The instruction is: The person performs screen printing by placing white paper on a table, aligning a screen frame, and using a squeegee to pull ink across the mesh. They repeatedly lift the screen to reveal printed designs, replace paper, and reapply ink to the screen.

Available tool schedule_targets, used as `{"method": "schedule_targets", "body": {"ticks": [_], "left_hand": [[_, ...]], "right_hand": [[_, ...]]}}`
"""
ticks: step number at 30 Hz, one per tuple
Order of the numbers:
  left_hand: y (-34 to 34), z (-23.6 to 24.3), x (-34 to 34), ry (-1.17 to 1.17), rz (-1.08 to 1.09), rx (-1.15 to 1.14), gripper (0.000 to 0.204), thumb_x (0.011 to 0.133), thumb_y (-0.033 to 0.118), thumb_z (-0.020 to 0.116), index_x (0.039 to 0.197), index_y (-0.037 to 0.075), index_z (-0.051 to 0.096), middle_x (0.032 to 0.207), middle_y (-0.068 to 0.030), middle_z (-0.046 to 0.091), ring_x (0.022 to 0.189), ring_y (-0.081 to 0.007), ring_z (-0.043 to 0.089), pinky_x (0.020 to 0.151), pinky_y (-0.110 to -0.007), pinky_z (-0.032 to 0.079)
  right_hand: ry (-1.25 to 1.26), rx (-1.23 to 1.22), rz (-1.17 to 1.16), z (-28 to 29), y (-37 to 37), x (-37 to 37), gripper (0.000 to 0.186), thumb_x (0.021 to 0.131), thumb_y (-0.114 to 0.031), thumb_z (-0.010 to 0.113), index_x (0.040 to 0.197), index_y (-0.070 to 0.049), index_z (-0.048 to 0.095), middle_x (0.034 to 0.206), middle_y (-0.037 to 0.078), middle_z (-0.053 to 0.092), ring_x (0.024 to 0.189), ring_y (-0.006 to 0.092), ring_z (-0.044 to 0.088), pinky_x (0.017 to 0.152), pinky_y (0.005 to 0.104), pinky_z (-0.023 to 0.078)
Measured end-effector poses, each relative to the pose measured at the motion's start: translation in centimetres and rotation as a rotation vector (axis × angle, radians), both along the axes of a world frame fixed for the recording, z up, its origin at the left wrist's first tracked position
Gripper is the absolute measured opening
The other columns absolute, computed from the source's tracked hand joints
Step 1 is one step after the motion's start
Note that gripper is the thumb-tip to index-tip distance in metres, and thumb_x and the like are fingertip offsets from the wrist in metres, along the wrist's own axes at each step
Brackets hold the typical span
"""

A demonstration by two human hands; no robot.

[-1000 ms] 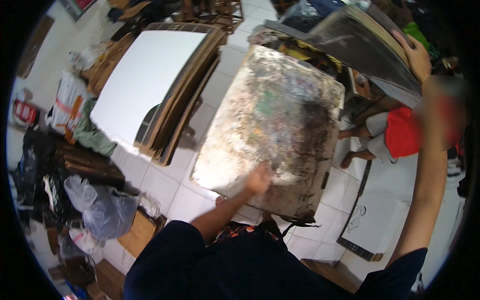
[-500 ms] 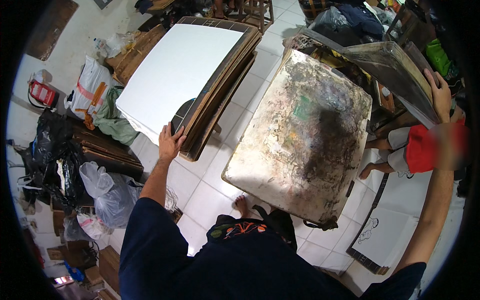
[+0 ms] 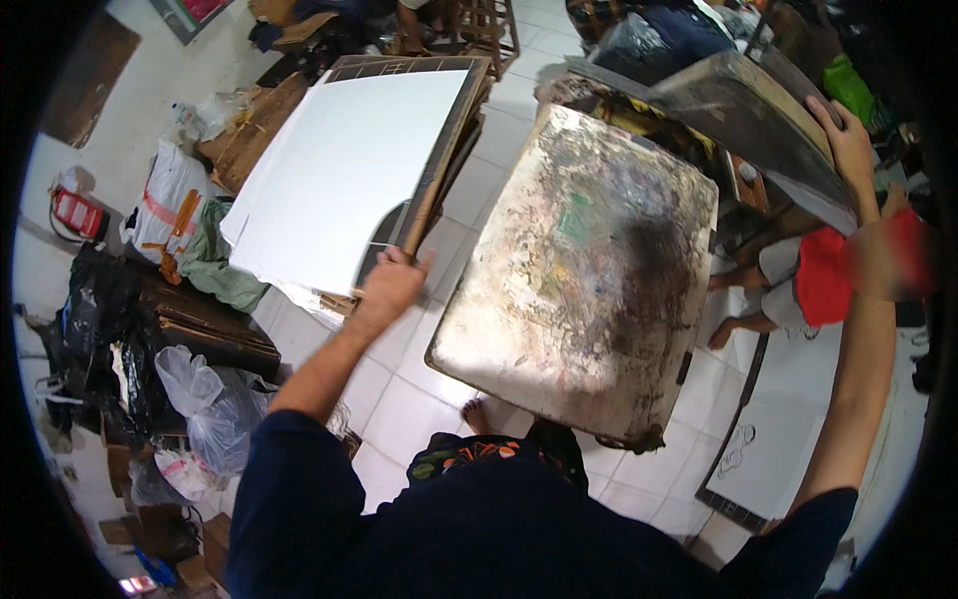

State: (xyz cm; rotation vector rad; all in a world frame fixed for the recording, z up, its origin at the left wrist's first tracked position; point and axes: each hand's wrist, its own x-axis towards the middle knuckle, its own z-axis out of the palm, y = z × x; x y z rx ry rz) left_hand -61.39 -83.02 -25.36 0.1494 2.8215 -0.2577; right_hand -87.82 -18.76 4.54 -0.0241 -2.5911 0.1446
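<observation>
My left hand [image 3: 391,287] is closed on the near right corner of a dark-edged board [image 3: 377,245], its fingers at the rim. White sheets [image 3: 344,160] cover most of that board, which lies on top of a stack. My right hand [image 3: 846,150] reaches far out and grips the upper right edge of a raised, tilted frame with a greyish, stained panel [image 3: 743,110]. Between my hands is a paint-crusted flat bed [image 3: 589,260], blotched with grey, black and green. The underside of the frame is mostly hidden.
A person in a red top [image 3: 820,275] stands at the right, close to my right forearm. Behind them lies another dark board with drawn-on white sheets [image 3: 768,444]. Plastic bags [image 3: 215,419], stacked boards [image 3: 215,324] and a fire extinguisher [image 3: 78,213] line the left wall.
My left hand has moved right and slightly up with the board's corner, and the top board now looks shifted and tilted on its stack. My right hand still holds the raised frame.
</observation>
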Motion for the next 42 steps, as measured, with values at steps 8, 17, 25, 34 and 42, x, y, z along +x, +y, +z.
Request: {"method": "schedule_targets", "body": {"ticks": [8, 17, 25, 34, 42], "left_hand": [[-6.1, -11.5, 15.2, 0.779, 0.615, 0.220, 0.087, 0.091, 0.053, 0.074, 0.147, -0.008, 0.048, 0.153, -0.0298, 0.047, 0.151, -0.0439, 0.032, 0.123, -0.060, 0.022], [-10.5, -15.3, 21.7, 0.684, 1.151, 0.385, 0.079, 0.095, 0.069, 0.060, 0.078, -0.008, 0.065, 0.068, -0.0241, 0.064, 0.065, -0.0428, 0.059, 0.069, -0.056, 0.046], [-5.8, -14.5, 12.4, 0.587, 0.928, 0.572, 0.075, 0.095, 0.066, 0.062, 0.081, -0.007, 0.066, 0.069, -0.0214, 0.065, 0.065, -0.0374, 0.061, 0.067, -0.053, 0.047], [2.3, -15.4, 9.1, 0.285, 0.777, 0.620, 0.089, 0.080, 0.072, 0.075, 0.111, -0.010, 0.068, 0.104, -0.0283, 0.073, 0.100, -0.0428, 0.070, 0.091, -0.049, 0.053], [2.7, -14.3, 8.1, 0.120, 0.728, 0.659, 0.097, 0.068, 0.071, 0.085, 0.116, -0.010, 0.064, 0.109, -0.0287, 0.072, 0.103, -0.0443, 0.071, 0.092, -0.049, 0.054]], "right_hand": [[0.054, 0.164, 0.035, 0.0, -1.5, 1.1, 0.091, 0.086, -0.083, 0.054, 0.143, -0.013, 0.064, 0.138, 0.018, 0.067, 0.128, 0.0338, 0.064, 0.106, 0.0416, 0.048], [0.073, -0.009, 0.059, 1.0, -5.8, 5.3, 0.073, 0.084, -0.075, 0.066, 0.096, -0.004, 0.077, 0.093, 0.021, 0.075, 0.087, 0.0355, 0.071, 0.079, 0.0452, 0.051], [0.036, -0.032, 0.028, 1.2, -5.9, 5.2, 0.073, 0.082, -0.076, 0.068, 0.091, -0.005, 0.077, 0.085, 0.018, 0.074, 0.083, 0.0324, 0.071, 0.077, 0.0434, 0.051], [0.059, -0.070, 0.084, 1.8, -5.6, 4.5, 0.076, 0.081, -0.079, 0.067, 0.095, -0.005, 0.079, 0.090, 0.019, 0.075, 0.087, 0.0329, 0.073, 0.080, 0.0437, 0.052], [0.016, -0.102, 0.091, 3.3, -4.7, 2.2, 0.078, 0.081, -0.080, 0.067, 0.095, -0.005, 0.080, 0.089, 0.017, 0.076, 0.086, 0.0283, 0.073, 0.080, 0.0413, 0.053]]}}
